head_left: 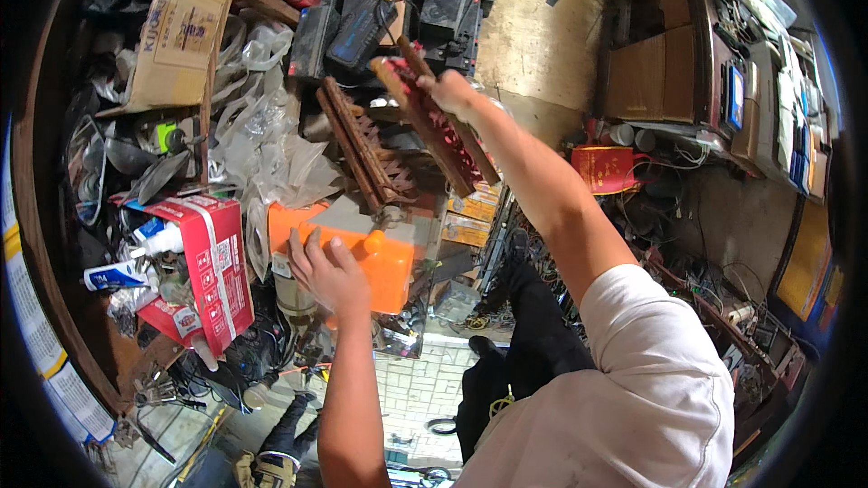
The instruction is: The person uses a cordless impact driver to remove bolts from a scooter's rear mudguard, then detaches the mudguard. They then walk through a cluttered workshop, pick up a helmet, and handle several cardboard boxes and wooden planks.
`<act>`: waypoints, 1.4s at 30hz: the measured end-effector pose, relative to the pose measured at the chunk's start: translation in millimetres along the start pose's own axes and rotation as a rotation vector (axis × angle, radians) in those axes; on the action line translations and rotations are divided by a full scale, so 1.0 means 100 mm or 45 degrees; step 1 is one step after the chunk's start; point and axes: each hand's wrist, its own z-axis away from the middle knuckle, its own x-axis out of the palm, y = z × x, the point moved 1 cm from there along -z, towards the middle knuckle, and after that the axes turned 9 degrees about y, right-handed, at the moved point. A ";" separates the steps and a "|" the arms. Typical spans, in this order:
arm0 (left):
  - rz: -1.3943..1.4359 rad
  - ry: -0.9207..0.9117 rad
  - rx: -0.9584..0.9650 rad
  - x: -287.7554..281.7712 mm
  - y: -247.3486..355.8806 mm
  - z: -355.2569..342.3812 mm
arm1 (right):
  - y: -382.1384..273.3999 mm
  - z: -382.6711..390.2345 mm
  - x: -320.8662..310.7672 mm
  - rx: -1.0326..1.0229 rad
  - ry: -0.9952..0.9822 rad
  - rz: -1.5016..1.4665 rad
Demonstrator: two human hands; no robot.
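Observation:
My right hand (449, 96) grips a long brown wooden-looking frame piece (423, 122) with red material along its inside. It is held tilted above the cluttered surface. A similar brown strip with a jagged edge (360, 146) lies to its left. My left hand (330, 273) rests with spread fingers on an orange plastic case (384, 273) that has a knob on top. Grey sheet-like material (348, 215) lies at the case's far edge. Orange-yellow small boxes (466, 229) sit right of the case.
Clear plastic bags (262, 117) and a red-white carton (213, 262) with tubes and bottles crowd the left. A cardboard box (172, 32) leans farther back. Black battery-like units (448, 18) stand at the far side. On the right are a cardboard-sided cabinet (646, 77) and a red packet (604, 169).

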 end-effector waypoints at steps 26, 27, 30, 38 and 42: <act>0.214 0.107 -0.143 0.10 0.09 0.07 | 1.69 -1.25 1.03 0.049 -0.436 -0.463; 0.199 0.060 -0.172 0.12 0.09 0.08 | 1.75 -1.26 1.02 0.056 -0.438 -0.457; 0.221 0.029 -0.174 0.13 0.08 0.09 | 1.86 -1.20 1.01 0.058 -0.443 -0.452; 0.199 0.110 -0.186 0.19 0.06 0.09 | 2.09 -0.90 0.66 0.034 -0.366 -0.494; 0.382 0.241 -0.173 0.20 0.05 0.09 | 2.53 -0.39 0.29 0.123 -0.206 -0.529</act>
